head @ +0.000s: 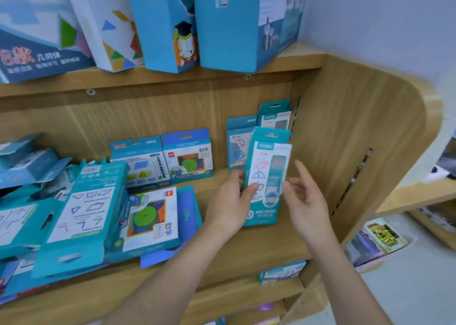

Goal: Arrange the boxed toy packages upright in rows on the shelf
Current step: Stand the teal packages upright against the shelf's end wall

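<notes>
Head view, right end of the shelf (259, 245): tall teal box (267, 176) held upright, pinched at its left edge by left hand (229, 201), thumb across the front. Right hand (306, 196) just beside the right edge, fingers loose, gripping nothing. Two more boxes (237, 142) upright in the back right corner; heap of flat boxes (81, 216) toward the left end.

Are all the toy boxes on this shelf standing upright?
No, several teal boxes lie flat in a heap on the left side of the shelf.

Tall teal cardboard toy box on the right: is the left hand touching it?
Touching. Head view: the left hand pinches the tall teal cardboard toy box at its left edge.
</notes>
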{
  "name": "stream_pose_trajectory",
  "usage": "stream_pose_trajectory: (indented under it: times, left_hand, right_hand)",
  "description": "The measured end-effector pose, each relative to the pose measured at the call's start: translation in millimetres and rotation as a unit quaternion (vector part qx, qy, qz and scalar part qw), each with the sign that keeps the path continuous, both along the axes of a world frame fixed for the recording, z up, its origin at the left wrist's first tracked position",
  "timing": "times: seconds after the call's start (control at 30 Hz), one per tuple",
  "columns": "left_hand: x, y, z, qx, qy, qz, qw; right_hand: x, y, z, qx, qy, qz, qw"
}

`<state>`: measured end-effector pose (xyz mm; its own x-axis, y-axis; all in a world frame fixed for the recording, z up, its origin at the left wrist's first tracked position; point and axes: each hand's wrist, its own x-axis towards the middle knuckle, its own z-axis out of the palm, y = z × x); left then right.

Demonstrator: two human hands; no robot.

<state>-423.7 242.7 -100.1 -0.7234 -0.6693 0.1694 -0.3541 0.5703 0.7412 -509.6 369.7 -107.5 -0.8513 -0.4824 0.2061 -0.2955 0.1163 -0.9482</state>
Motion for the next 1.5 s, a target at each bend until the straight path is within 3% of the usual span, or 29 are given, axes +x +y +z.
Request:
stream_pose_trajectory:
  times: [0.13,0.33,0.57,0.63,0.77,0.87,0.93,1.1,1.33,1.5]
  left_hand:
    - [-65,-16,-10,-0.02,0.019,0.044,0.999]
    - [-122,-20,-20,-0.039,0.032,0.051,0.997]
    - [-135,-41,-2,-0.212,-0.133,0.033,0.968]
    - [-137,-44,-1,-0.212,-0.144,0.04,0.966]
    - [-130,-43,2,-0.229,-0.13,0.052,0.963]
    - [-119,-48,6,-0.368,-0.037,0.097,0.924]
    - [-114,-58,3,-0.411,-0.047,0.108,0.904]
    - [-110,-74,-3,-0.443,-0.11,0.086,0.886]
    - [-105,-68,8,-0.415,-0.104,0.064,0.902]
    - [-38,-40,33,-0.368,-0.052,0.069,0.926]
  right_hand:
    - [-17,5,-2,0.053,0.056,0.028,0.997]
    - [-44,2,-11,0.069,0.032,0.078,0.994]
    - [-68,-26,-4,0.064,0.018,0.084,0.994]
    - [-73,-37,2,0.074,0.047,0.082,0.993]
    - [-85,-55,22,0.1,0.198,0.059,0.973]
    - [-92,-67,37,0.148,0.257,0.061,0.953]
    - [-96,-73,41,0.19,0.27,0.07,0.941]
    - [-98,-78,39,0.274,0.328,0.031,0.904]
    - [-101,-75,39,0.279,0.334,0.019,0.9]
    - [-84,-61,40,0.236,0.352,-0.018,0.905]
